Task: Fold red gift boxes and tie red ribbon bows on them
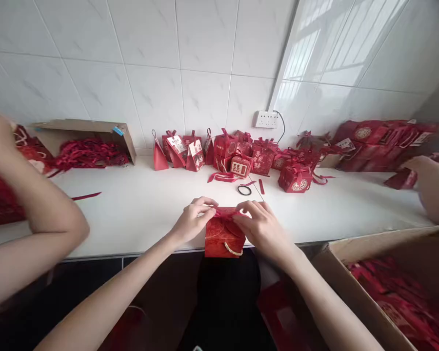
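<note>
A small red gift box (223, 239) with a gold cord handle stands at the front edge of the white counter (142, 209). My left hand (192, 219) pinches the box's top flaps from the left. My right hand (261, 226) grips the same top from the right, fingers closed on the red paper. Both hands hold the box upright between them.
Several finished red boxes (241, 156) line the wall, with a black hair band (244, 190) and red ribbon scraps before them. A cardboard box of ribbons (88, 146) lies back left. Another person's arm (32, 214) is at left, a hand (431, 187) at right. A carton (388, 287) of flat boxes sits front right.
</note>
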Action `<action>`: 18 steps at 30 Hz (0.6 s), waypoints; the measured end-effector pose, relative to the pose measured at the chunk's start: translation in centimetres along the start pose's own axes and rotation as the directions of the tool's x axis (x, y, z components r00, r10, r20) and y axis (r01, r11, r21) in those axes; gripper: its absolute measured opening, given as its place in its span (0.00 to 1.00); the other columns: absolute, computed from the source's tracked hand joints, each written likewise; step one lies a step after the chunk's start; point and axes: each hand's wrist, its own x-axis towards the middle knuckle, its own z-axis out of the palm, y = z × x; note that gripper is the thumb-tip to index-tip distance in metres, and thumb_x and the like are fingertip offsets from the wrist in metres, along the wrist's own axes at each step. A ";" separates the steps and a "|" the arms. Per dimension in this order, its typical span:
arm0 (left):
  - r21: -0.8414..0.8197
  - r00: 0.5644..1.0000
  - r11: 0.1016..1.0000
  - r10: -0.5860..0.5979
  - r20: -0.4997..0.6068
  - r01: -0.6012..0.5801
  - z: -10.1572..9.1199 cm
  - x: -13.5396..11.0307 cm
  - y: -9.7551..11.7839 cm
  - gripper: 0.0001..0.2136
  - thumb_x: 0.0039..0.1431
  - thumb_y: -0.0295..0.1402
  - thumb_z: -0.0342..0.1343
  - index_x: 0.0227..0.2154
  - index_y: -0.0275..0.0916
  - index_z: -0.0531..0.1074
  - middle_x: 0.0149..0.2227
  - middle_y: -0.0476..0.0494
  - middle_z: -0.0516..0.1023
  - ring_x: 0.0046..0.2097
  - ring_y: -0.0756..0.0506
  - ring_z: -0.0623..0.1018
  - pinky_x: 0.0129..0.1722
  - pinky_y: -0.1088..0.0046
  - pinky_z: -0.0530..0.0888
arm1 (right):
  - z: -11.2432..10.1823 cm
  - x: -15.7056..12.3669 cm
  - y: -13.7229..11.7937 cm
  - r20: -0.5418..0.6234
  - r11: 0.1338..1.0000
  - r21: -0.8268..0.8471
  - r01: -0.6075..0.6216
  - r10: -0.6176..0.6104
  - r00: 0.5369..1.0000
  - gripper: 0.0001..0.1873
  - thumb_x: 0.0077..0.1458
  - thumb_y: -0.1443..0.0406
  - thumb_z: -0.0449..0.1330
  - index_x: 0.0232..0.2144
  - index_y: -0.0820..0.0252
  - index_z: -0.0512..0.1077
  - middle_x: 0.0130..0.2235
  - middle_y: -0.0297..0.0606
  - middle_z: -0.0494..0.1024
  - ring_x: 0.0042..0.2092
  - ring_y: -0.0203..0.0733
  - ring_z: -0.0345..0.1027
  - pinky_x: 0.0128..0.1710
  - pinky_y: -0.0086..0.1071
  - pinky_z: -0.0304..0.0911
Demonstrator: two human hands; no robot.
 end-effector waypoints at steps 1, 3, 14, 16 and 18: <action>0.020 1.000 1.000 0.024 -0.013 -0.024 -0.1 -0.2 0.0 0.15 0.57 0.37 0.46 0.24 0.39 0.74 0.43 0.44 0.71 0.48 0.44 0.70 0.47 0.68 0.71 | -0.2 -0.2 0.0 0.016 1.000 -0.016 0.007 -0.007 1.000 0.11 0.59 0.72 0.51 0.30 0.61 0.73 0.39 0.42 0.73 0.36 0.40 0.63 0.37 0.36 0.55; 0.068 0.996 0.995 0.074 -0.042 -0.071 -0.4 -0.7 0.0 0.14 0.58 0.37 0.46 0.23 0.39 0.73 0.41 0.44 0.72 0.46 0.45 0.71 0.45 0.69 0.71 | -0.4 -0.5 0.2 0.033 0.999 -0.043 0.018 -0.017 0.999 0.12 0.59 0.73 0.50 0.32 0.61 0.73 0.41 0.42 0.72 0.37 0.40 0.63 0.39 0.36 0.55; 0.309 0.993 0.949 0.094 -0.066 -0.070 0.0 -2.6 2.9 0.07 0.58 0.33 0.46 0.30 0.40 0.69 0.29 0.50 0.71 0.24 0.53 0.69 0.26 0.77 0.67 | -0.5 -1.2 -0.4 0.011 0.979 0.125 -0.160 0.160 0.987 0.11 0.61 0.69 0.48 0.39 0.60 0.70 0.38 0.42 0.72 0.32 0.38 0.66 0.34 0.32 0.59; 0.369 0.997 0.929 0.054 -0.053 -0.031 0.2 -2.7 3.6 0.07 0.59 0.33 0.46 0.30 0.41 0.68 0.25 0.53 0.71 0.24 0.52 0.70 0.25 0.77 0.66 | -0.6 -1.1 -0.9 0.053 0.934 0.202 -0.294 0.289 0.956 0.11 0.62 0.65 0.47 0.34 0.60 0.69 0.34 0.40 0.71 0.29 0.37 0.64 0.30 0.30 0.59; 0.414 0.998 0.910 0.036 -0.050 -0.012 0.3 -2.7 4.1 0.07 0.60 0.33 0.45 0.30 0.41 0.67 0.23 0.54 0.71 0.23 0.51 0.70 0.24 0.77 0.64 | -0.6 -0.9 -1.5 0.115 0.877 0.237 -0.418 0.402 0.909 0.16 0.62 0.60 0.46 0.25 0.58 0.64 0.27 0.35 0.68 0.24 0.35 0.60 0.26 0.29 0.55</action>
